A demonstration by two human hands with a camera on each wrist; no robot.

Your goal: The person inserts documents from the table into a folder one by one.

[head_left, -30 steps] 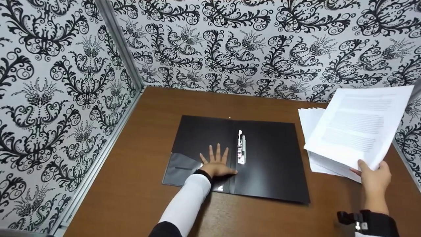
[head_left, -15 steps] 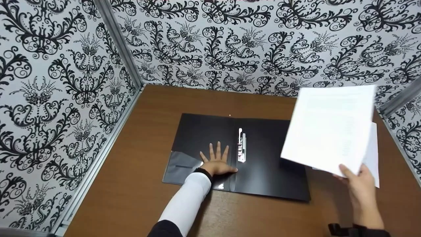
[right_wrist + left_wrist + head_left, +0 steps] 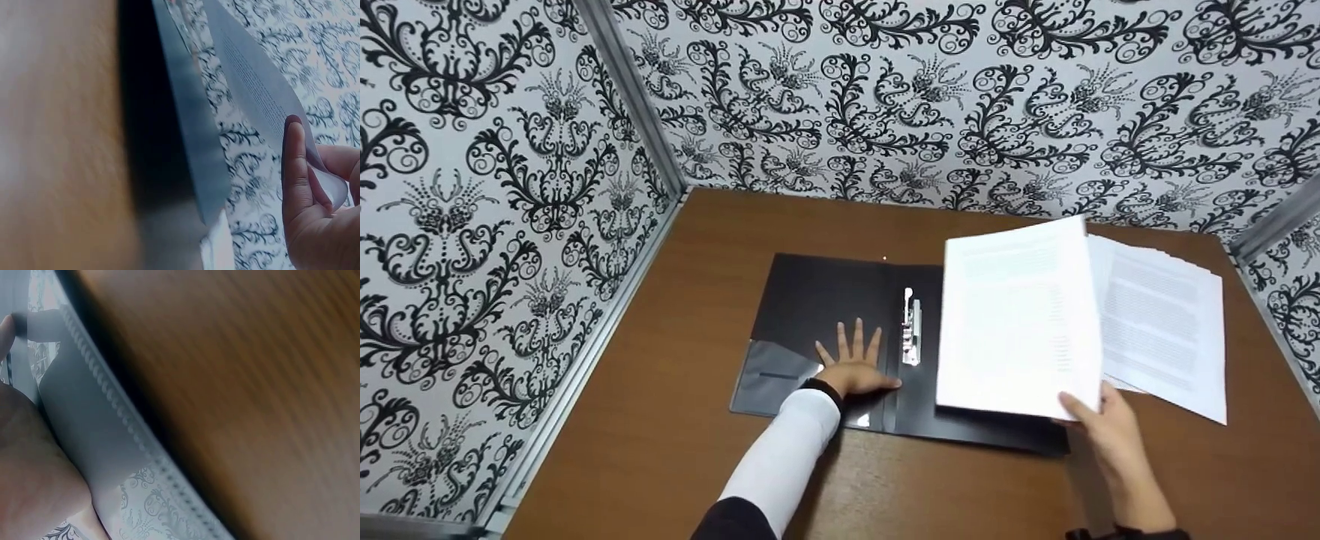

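Note:
An open black binder folder (image 3: pixel 825 289) with a metal clip (image 3: pixel 911 330) near its spine lies on the table. My left hand (image 3: pixel 855 375) rests on its left cover, fingers spread straight and thumb reaching over the spine. In the left wrist view the palm (image 3: pixel 39 472) lies against the cover's glossy surface. My right hand (image 3: pixel 1099 424) pinches a printed sheet of paper (image 3: pixel 1020 322) by its lower right corner, above the binder's right cover. The right wrist view shows the thumb and fingers (image 3: pixel 295 169) bending that corner of the paper (image 3: pixel 253 73).
A fanned pile of printed sheets (image 3: pixel 1166 322) lies on the brown table (image 3: pixel 697 300), right of the binder. Patterned walls (image 3: pixel 885 97) stand behind and at the sides. A clear pocket (image 3: pixel 772 379) covers the binder's lower left corner.
My right hand has carried the paper left from over the pile to over the binder's right cover and lowered it somewhat. The pile is uncovered. My left hand stays in place.

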